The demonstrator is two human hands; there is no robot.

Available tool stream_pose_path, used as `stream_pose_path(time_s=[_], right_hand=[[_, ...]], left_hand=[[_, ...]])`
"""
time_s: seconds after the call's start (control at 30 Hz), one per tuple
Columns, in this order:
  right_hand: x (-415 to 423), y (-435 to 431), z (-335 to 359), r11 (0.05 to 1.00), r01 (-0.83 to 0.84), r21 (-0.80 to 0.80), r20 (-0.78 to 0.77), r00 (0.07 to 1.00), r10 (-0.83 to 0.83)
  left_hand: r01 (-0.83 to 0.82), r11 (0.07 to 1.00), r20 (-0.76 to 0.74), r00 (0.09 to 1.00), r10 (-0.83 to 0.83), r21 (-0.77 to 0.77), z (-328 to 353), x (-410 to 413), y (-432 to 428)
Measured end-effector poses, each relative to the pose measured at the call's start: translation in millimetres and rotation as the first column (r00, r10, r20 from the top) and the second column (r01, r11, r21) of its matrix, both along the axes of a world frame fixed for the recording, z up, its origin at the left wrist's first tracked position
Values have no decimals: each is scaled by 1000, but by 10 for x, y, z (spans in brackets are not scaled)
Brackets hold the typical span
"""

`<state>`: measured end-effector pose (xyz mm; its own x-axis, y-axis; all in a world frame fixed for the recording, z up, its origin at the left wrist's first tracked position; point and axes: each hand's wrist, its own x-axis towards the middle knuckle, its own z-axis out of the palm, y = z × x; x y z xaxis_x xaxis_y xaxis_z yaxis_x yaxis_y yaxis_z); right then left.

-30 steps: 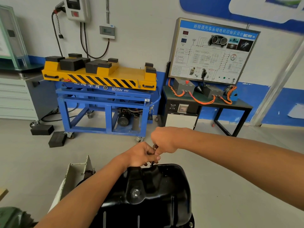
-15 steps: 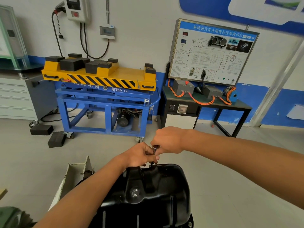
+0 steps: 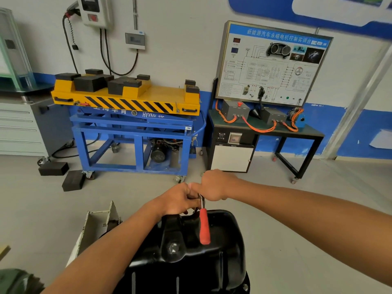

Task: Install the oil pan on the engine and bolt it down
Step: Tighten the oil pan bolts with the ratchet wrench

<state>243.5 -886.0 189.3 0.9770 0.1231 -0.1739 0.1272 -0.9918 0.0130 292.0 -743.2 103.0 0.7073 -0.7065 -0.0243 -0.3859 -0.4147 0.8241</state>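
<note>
- Oil pan: black, glossy, at the lower centre of the view, domed side up toward the camera; drain plug on its near hump; what it sits on is hidden beneath it; same place as half a second ago
- Red-handled tool: metal head at the pan's far edge, red handle lying over the pan and pointing toward the camera; earlier only a thin dark shaft showed between the hands and no red was in view
- Left hand: at the pan's far rim, grip narrow, fingers curled round the tool's metal neck
- Right hand: a fist on top of the tool's head, grip tight on it; now touching the left hand, where a small gap lay between them before
- Blue trolley: on the floor behind, yellow platform on top carrying black blocks
- Rubber blocks: two, on the floor by the trolley's left wheel
- Training panel: upright on a black bench, orange cables below it
</note>
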Motion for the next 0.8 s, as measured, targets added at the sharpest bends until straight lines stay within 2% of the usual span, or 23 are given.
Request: stream_pose_path(time_s=[0.1,0.23,0.37,0.53,0.7,0.8], right_hand=[[31,34,27,1000,2,0,-43,999,-2],[41,56,163,962,-219,-162,-218,959,182],[27,36,262,955,-245,-165,-278,941,193],[41,53,319,905,-351,-241,-206,929,306],[25,47,340,838,-472,-273,-216,879,425],[26,42,329,823,-480,-303,-225,876,427]], left_hand=[[-17,1000,-49,999,16,-26,-3,5,15],[-11,999,-87,996,7,-48,24,-6,20],[-2,999,-90,996,-2,-36,41,-18,1],[-8,999,-99,995,4,-38,54,-30,8],[-13,1000,-89,996,12,-14,68,-34,17],[-16,1000,-83,996,15,-9,73,-34,19]])
